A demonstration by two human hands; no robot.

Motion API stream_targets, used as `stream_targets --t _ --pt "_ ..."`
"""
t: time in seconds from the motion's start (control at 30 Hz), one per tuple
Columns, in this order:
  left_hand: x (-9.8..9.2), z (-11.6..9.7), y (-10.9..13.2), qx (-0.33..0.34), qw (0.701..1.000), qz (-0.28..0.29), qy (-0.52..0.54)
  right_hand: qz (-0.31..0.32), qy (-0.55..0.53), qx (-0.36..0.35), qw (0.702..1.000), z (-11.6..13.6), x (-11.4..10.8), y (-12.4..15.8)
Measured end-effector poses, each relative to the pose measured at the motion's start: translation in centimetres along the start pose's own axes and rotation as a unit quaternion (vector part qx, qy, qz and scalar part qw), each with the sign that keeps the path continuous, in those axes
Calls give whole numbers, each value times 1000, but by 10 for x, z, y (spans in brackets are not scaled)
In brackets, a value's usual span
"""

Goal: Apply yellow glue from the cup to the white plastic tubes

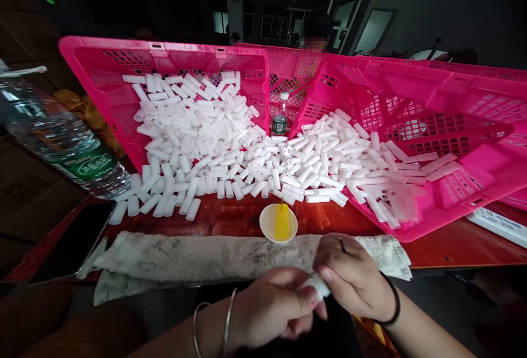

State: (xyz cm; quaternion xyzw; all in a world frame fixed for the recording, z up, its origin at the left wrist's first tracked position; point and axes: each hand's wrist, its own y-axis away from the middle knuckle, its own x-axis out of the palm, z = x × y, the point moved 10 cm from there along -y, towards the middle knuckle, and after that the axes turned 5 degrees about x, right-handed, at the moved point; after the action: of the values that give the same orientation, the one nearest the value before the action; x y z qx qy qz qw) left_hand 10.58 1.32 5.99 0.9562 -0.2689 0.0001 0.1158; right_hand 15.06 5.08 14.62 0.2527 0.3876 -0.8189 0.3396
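Close to my body, in front of the table's edge, my left hand grips a short white tube between thumb and fingers. My right hand is closed against the tube's other side, its thumb on the tube; whatever else lies inside its curled fingers is hidden. Just beyond the hands is a small white dish with a yellow block in it, a thin pin sticking up from the block. Heaped white tubes spread across the table behind the dish.
Pink crates lie tipped at left and right, tubes spilling out. A folded, stained towel runs along the red table's front edge. At left are a large water bottle and a phone; a small bottle stands between the crates.
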Motion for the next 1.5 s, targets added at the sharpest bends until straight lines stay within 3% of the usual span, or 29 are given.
stream_targets --t 0.07,0.1,0.2,0.27,0.3,0.33,0.4,0.47,0.5,0.57,0.6,0.67,0.73,0.87,1.0,1.07,1.13,1.2,1.27,1.33,1.4,1.5 --pt "29 12 2 -42 988 41 145 -26 7 3 1000 10 1 6" --pt "34 13 0 -31 989 29 145 -40 13 26 999 12 3 9" --pt "31 2 -4 62 997 -39 -39 -59 42 97 993 13 5 26" --pt "23 -7 -1 97 977 -52 -181 -64 66 133 987 7 -4 47" --pt "10 -10 4 100 963 -67 -242 -68 81 157 982 -2 -14 64" --pt "-13 -13 12 96 944 -104 -299 -66 98 193 974 -16 -24 84" --pt "-83 -18 40 62 876 -239 -415 -37 136 305 942 -60 -44 140" --pt "-163 -22 84 6 753 -400 -522 52 173 454 873 -113 -50 210" --pt "-194 -19 101 -30 704 -436 -559 77 201 505 836 -131 -53 240" --pt "-240 -5 115 -89 667 -438 -596 95 239 563 786 -151 -55 275" --pt "-254 3 116 -111 664 -424 -605 97 233 569 783 -154 -51 276" --pt "-268 15 107 -152 669 -389 -615 84 185 547 812 -151 -40 247" --pt "-268 21 92 -187 668 -357 -625 43 150 491 857 -145 -38 189" --pt "-262 27 63 -240 686 -312 -611 -48 261 357 896 -157 -58 65" --pt "-250 16 53 -180 724 -324 -582 7 297 320 900 -207 -50 -6" --pt "-235 4 55 -105 748 -338 -562 28 293 308 905 -217 -46 -19" --pt "-220 -5 64 -33 775 -367 -513 25 298 299 906 -210 -44 -19" --pt "-209 -9 76 27 805 -412 -425 -13 279 288 916 -189 -43 -11" --pt "-197 -5 80 63 835 -428 -339 -59 178 250 950 -162 -36 -2" --pt "-177 4 68 72 866 -379 -318 -71 34 197 977 -140 -18 2" --pt "-154 14 48 60 879 -298 -367 -62 -45 164 983 -129 2 1" --pt "-130 25 26 19 847 -220 -483 -75 -13 148 986 -131 21 -5"
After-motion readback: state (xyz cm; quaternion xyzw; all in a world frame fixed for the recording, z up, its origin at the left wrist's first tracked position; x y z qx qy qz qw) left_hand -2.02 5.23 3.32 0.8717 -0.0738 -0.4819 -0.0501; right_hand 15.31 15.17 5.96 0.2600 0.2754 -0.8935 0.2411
